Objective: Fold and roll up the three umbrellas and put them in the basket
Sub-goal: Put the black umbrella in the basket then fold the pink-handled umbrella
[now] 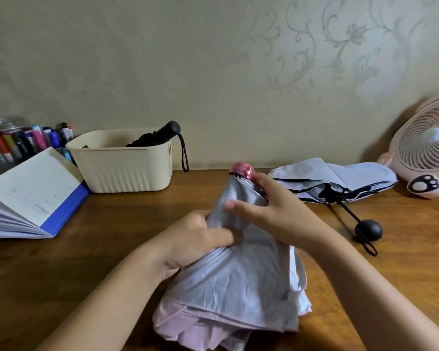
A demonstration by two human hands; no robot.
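Observation:
A pink umbrella [238, 282] with a silver lining and a pink handle knob lies loosely collapsed at the table's near centre. My left hand [195, 239] grips its bunched fabric at mid length, thumb pressed on the silver cloth. My right hand [261, 206] lies over the fabric just below the knob, its fingers spread. A light blue umbrella [332, 176] with a round black handle lies unrolled at the right. A black umbrella [157, 138] stands rolled up in the cream basket [124, 171] at the back left.
An open blue-covered book [31, 198] lies at the left, with a jar of markers [8, 143] behind it. A pink desk fan [426, 148] stands at the far right. The wooden table [112, 236] ends at a papered wall.

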